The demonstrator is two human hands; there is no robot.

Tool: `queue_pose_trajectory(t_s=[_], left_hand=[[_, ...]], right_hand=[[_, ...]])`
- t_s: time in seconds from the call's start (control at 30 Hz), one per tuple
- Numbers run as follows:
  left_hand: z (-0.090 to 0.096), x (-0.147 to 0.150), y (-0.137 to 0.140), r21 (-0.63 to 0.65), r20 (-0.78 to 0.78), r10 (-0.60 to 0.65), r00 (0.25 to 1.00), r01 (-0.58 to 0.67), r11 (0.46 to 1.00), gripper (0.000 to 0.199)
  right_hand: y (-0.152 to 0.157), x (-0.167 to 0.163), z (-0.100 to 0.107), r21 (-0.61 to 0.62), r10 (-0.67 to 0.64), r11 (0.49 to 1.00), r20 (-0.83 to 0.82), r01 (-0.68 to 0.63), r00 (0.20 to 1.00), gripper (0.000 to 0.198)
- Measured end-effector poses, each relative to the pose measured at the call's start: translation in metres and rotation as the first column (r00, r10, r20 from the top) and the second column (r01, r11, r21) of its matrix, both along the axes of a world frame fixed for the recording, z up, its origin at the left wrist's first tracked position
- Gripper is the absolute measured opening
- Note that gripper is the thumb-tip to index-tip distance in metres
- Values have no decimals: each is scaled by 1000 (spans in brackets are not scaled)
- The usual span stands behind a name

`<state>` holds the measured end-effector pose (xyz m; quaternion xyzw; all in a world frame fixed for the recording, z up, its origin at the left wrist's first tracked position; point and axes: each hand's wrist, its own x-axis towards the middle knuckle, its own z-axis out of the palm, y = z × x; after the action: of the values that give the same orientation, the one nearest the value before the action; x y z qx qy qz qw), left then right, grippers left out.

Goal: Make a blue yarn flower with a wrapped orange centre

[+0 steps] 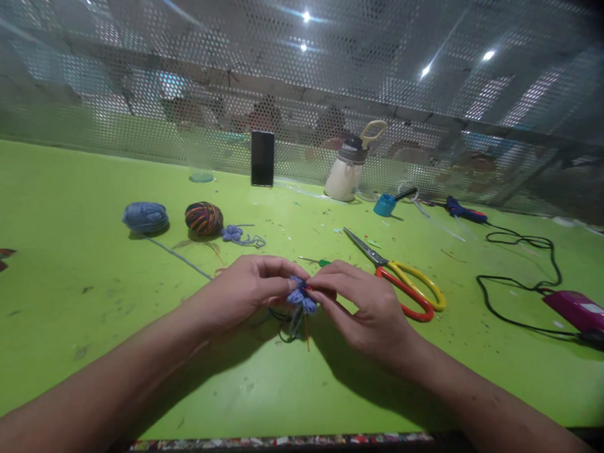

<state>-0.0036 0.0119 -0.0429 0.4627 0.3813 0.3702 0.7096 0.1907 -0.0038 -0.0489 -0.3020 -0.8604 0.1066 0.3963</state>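
Note:
A small blue crocheted flower (300, 299) is pinched between my two hands above the near middle of the table. My left hand (247, 285) grips its left side with thumb and fingers. On the other side, my right hand (362, 300) has thumb and fingertips closed at the flower's edge, close to a dark and red bit at its centre. Loose yarn tails (294, 328) dangle below, one of them orange. Just behind my fingers lies a thin tool with a green handle (324, 263), partly covered by my right hand. Scissors with red and yellow handles (402, 282) rest at its right.
Farther back are a blue yarn ball (145, 217), a multicoloured yarn ball (204, 219) and another blue flower (233, 233). A phone (262, 159), a bottle (346, 174) and a blue pot (385, 205) stand by the perforated screen. A glue gun (465, 210) and a black cord (511, 321) occupy the right.

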Motion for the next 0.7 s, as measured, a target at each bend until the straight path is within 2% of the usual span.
queue_pose_trajectory(t_s=[0.17, 0.43, 0.6, 0.7], left_hand=[[3, 2, -1, 56, -67, 45, 997, -41, 998, 9], [7, 5, -4, 174, -157, 89, 984, -61, 983, 8], [5, 3, -2, 138, -104, 62, 993, -47, 989, 9], [3, 0, 0, 102, -74, 49, 996, -41, 994, 11]], right_hand=[[1, -1, -1, 4, -6, 1000, -28, 7, 1000, 14], [1, -3, 3, -65, -18, 998, -65, 14, 998, 15], [1, -2, 2, -97, 3, 995, -79, -11, 997, 14], [0, 2, 5, -122, -42, 992, -105, 29, 994, 16]])
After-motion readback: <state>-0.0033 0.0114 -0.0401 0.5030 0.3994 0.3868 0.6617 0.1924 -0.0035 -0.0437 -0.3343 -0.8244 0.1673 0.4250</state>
